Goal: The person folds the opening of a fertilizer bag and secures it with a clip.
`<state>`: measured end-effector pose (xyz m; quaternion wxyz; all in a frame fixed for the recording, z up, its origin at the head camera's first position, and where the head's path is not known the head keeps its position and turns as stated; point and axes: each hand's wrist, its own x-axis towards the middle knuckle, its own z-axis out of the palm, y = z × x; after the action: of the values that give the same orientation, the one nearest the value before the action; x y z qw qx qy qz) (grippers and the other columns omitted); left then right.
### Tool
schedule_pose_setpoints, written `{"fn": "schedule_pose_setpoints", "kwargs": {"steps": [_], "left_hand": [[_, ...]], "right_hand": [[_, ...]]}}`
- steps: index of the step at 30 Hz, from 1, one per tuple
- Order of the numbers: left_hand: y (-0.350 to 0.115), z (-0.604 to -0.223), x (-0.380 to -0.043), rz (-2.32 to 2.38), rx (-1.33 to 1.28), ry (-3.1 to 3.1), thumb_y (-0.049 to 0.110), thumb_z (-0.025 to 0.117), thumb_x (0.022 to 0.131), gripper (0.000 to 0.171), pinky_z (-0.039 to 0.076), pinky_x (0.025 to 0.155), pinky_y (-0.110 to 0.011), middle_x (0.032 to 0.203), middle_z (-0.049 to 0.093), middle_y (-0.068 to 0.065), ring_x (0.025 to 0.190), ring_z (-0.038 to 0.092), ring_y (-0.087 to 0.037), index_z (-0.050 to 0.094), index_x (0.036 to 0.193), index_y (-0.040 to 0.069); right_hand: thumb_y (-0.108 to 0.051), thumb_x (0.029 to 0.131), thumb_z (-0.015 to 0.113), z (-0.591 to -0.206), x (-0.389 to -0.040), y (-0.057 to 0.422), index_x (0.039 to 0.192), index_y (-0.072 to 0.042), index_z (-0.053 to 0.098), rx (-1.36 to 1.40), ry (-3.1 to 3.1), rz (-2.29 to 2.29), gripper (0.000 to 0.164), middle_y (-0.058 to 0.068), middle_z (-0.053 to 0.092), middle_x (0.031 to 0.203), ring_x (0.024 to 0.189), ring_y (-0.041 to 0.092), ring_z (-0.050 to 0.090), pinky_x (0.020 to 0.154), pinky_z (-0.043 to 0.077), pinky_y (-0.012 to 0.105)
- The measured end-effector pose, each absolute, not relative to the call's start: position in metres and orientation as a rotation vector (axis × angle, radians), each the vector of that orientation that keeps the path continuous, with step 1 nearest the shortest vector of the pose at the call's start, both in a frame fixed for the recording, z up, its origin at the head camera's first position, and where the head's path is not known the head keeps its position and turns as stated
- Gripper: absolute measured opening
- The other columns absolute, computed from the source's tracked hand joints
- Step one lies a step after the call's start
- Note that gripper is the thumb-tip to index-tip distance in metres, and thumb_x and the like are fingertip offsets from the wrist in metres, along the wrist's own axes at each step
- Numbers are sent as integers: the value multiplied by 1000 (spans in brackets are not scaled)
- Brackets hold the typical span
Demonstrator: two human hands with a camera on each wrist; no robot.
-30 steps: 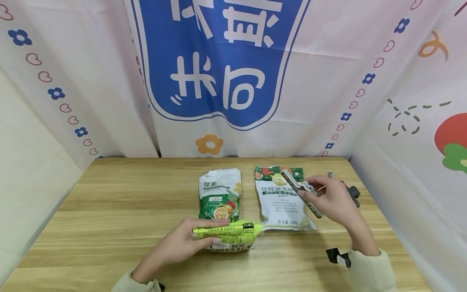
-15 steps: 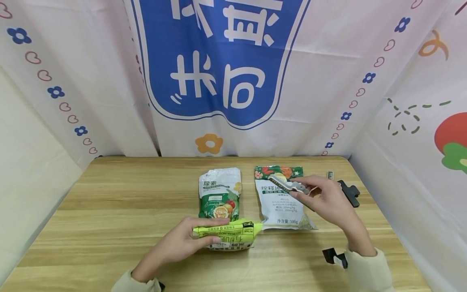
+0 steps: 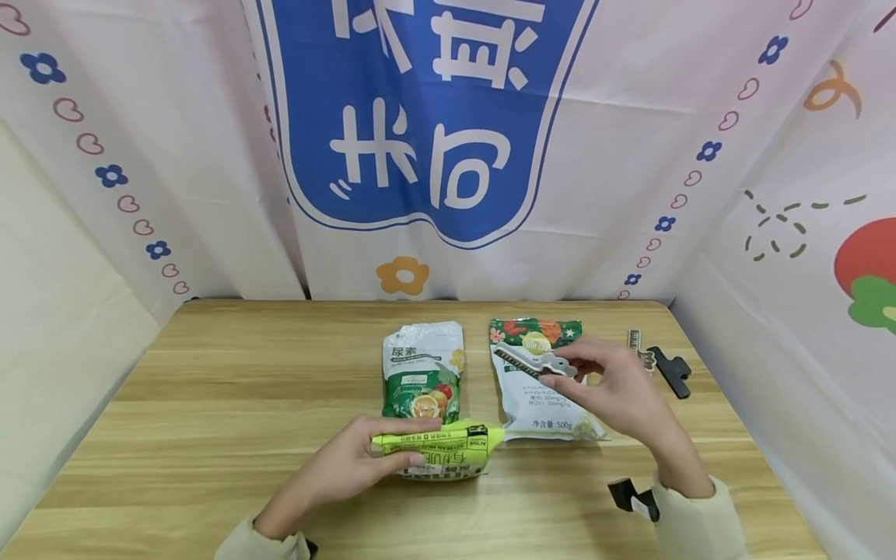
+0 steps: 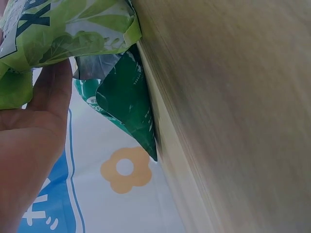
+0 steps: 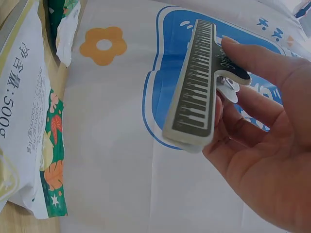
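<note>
My left hand pinches the folded top of a yellow-green fertilizer bag at the front middle of the table, thumb on the near side. My right hand holds a bag clip with a piano-key pattern by its handles, above a white fertilizer bag. In the right wrist view the clip sits between thumb and fingers, apart from any bag. Seen from the left wrist, the yellow-green bag stands on the table, its top largely out of frame.
A green and white bag lies behind the yellow-green one. At the table's right side lie a black clip and another clip with a striped strip. A printed curtain hangs behind the wooden table.
My right hand has shifted left with the bag clip, turning it flatter and uncovering the clips on the right. My left hand keeps its grip on the yellow-green bag.
</note>
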<state>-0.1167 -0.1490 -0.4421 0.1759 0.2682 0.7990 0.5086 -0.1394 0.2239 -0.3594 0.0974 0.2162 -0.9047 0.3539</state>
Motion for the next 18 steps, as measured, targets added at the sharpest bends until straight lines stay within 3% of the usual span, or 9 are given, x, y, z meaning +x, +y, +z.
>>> {"fn": "schedule_pose_setpoints", "kwargs": {"steps": [13, 18], "left_hand": [[-149, -443, -117, 1467, 761, 2254, 37, 75, 98, 40, 44, 108, -16, 142, 67, 16, 135, 60, -9, 70, 137, 35], [-149, -443, -118, 1452, 756, 2261, 38, 74, 98, 39, 44, 109, -16, 142, 67, 17, 136, 60, -10, 69, 137, 36]], "right_hand": [[-18, 88, 87, -358, -135, 210, 108, -13, 81, 720, -2638, 1059, 21, -6, 70, 89, 77, 4, 59, 71, 57, 23], [-21, 89, 86, -357, -131, 204, 105, -17, 80, 734, -2654, 1052, 18, -9, 66, 85, 76, 4, 58, 69, 54, 23]]}}
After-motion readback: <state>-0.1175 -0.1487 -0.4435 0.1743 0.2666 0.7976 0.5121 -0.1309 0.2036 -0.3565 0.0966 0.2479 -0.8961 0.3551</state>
